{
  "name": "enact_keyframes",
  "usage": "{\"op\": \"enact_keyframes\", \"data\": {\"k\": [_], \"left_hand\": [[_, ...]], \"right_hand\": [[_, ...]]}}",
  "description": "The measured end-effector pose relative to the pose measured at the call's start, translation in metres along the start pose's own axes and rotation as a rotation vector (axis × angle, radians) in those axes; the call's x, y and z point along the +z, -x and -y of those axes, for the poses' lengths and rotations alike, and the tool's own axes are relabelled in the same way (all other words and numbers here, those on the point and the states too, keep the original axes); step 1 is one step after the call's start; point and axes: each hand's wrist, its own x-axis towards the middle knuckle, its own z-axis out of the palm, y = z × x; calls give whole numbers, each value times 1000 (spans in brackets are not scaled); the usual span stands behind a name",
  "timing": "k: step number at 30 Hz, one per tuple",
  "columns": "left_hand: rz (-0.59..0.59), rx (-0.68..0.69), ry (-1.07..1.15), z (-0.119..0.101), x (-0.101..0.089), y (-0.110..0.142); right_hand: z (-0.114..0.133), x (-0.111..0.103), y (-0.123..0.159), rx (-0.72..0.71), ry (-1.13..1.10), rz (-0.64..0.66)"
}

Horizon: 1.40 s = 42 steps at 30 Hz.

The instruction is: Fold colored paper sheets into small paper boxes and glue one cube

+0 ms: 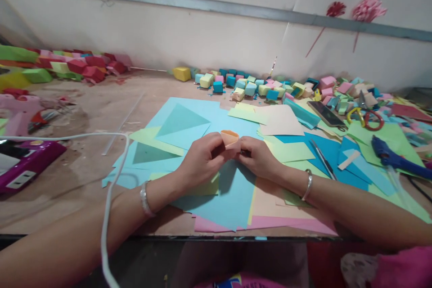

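Note:
Between my two hands is a small folded paper box (230, 138), peach-coloured, its open end facing up. My left hand (203, 157) pinches its left side with thumb and fingers. On the other side my right hand (258, 156) has its fingertips closed on the lower right edge. Both hands hover over overlapping sheets of light blue paper (232, 207). The fingers hide the lower part of the box.
Finished-looking paper cubes (249, 89) line the wall. At right lie a phone (326, 113), scissors (366, 117), a cutter knife (324, 160) and a blue glue gun (401, 159). A white cable (108, 202) crosses my left forearm; a purple power strip (30, 162) sits left.

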Motion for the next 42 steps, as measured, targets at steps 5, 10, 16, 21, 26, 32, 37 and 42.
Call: {"op": "enact_keyframes", "data": {"k": [5, 10, 16, 21, 26, 32, 37, 42], "left_hand": [[54, 98, -78, 3, 2, 2], [40, 197, -182, 3, 3, 6], [44, 263, -192, 7, 6, 9], [54, 278, -231, 11, 7, 10], [-20, 213, -287, 12, 6, 9], [-51, 221, -327, 11, 5, 8], [-77, 276, -389, 12, 7, 9], [-107, 332, -492, 12, 8, 11]], "right_hand": [[3, -1, 2, -30, 148, -20], [6, 0, 3, -95, 166, -34], [3, 1, 3, -88, 154, -33], [4, 0, 3, -81, 144, -20], [16, -12, 6, -223, 159, -182], [33, -28, 13, -490, 301, -380], [43, -32, 9, -654, 491, -472], [51, -33, 8, -668, 552, -477]]}}
